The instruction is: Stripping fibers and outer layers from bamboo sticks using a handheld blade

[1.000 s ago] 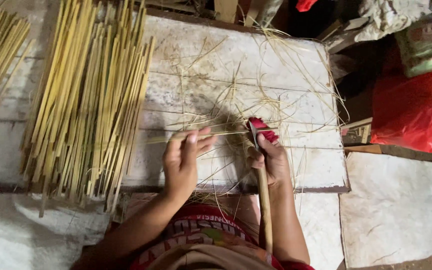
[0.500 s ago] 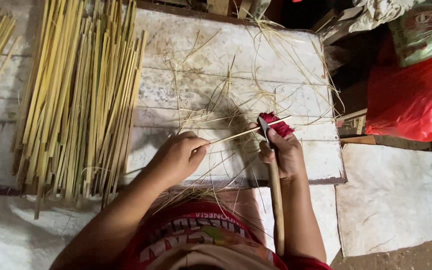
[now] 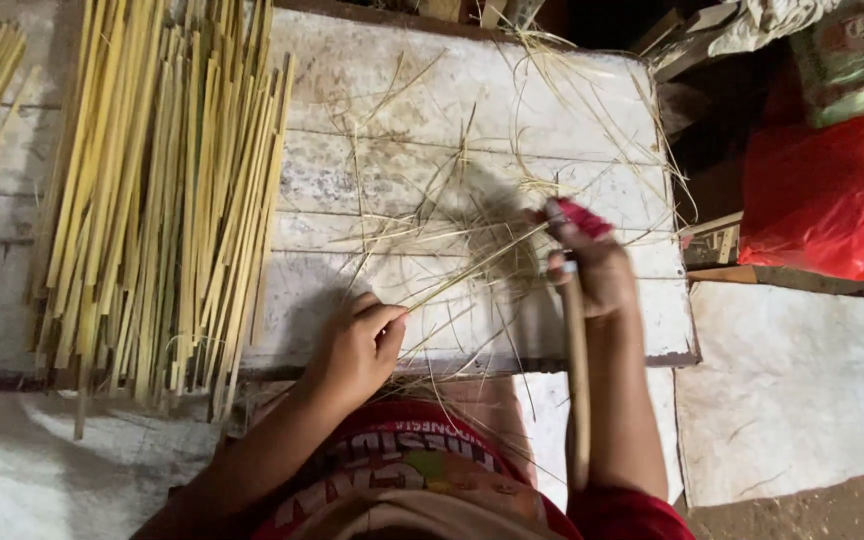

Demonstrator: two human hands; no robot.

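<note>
**A:** What does the head camera show from above?

**B:** A person sits at a whitewashed wooden plank board (image 3: 552, 110). The left hand (image 3: 357, 345) pinches the near end of a thin, pale yellow bamboo sliver (image 3: 467, 268), thumb and fingers closed narrowly on it. The sliver slants up and right across the board to the right hand (image 3: 597, 275).

**A:** And the right hand?

**B:** It is wrapped shut around a knife with a red-taped top and long wooden handle (image 3: 576, 380); the handle runs down along the forearm. The sliver meets it near the red top. The blade itself I cannot make out.

**A:** How would that sliver handle?

**B:** I judge it very light, springy and easy to snap or split, with edges that may cut. Best pinched close to the ends, as the left hand does.

**A:** What else is about?

**B:** A thick bundle of yellow-green split bamboo strips (image 3: 162, 200) lies to the left, well apart from the hands. Loose straw-like shavings (image 3: 442, 190) are scattered on the board. A red plastic bag (image 3: 832, 195) sits far right, a white sack sheet (image 3: 782, 390) below it.
</note>
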